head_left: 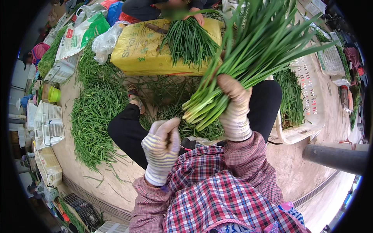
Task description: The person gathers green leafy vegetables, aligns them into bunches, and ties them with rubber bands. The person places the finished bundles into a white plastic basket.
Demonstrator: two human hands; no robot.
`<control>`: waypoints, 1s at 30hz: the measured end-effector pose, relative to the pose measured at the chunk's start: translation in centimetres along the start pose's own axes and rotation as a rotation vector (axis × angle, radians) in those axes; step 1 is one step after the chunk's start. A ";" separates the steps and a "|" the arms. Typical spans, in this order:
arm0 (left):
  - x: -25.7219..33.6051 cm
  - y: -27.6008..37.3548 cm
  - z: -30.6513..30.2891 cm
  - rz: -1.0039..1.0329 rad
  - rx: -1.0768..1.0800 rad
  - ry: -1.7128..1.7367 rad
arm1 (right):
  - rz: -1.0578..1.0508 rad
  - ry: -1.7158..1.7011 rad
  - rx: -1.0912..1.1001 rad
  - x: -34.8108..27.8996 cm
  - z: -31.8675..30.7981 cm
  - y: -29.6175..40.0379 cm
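A thick bunch of garlic chives is in the grip of my right hand. Their pale cut ends point down and left, while the long green leaves fan out to the upper right. The striped knit glove on this hand has a brown-stained thumb. Left of the bunch, my left hand, in a matching glove, is raised with its fingers curled in. Nothing shows between these fingers, and a small gap separates them from the pale ends. Loose green leaves lie on the floor between my knees.
A yellow wrapped block stands ahead, bearing a knife and more chives under another person's hand. Heaped leaves cover the floor at left. To the right are a white plastic crate holding greens and a grey pole.
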State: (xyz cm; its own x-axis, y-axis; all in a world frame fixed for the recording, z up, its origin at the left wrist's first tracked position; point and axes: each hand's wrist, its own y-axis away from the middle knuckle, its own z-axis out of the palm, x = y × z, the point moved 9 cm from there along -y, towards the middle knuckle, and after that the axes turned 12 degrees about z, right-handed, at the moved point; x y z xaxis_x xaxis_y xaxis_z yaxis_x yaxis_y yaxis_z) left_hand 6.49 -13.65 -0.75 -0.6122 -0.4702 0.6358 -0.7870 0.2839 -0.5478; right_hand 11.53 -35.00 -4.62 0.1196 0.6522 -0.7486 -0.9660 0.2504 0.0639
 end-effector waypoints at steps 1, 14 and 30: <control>-1.7 1.6 -0.5 -0.026 0.010 0.003 | 0.030 -0.076 0.008 -0.5 -0.3 -0.4; -3.4 -1.7 -1.3 -0.274 0.001 0.538 | 0.293 -0.522 -0.591 0.6 3.7 -0.2; 5.4 -1.8 2.2 0.370 -0.095 0.104 | 0.330 -0.613 -0.585 1.4 3.5 -0.2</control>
State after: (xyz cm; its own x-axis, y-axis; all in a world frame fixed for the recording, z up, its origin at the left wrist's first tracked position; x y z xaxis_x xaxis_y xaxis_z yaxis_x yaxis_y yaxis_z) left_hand 4.76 -18.49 2.45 -0.8565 -0.2357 0.4592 -0.5123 0.4968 -0.7006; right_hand 12.65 -31.61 -3.38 -0.2445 0.9345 -0.2589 -0.9148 -0.3108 -0.2579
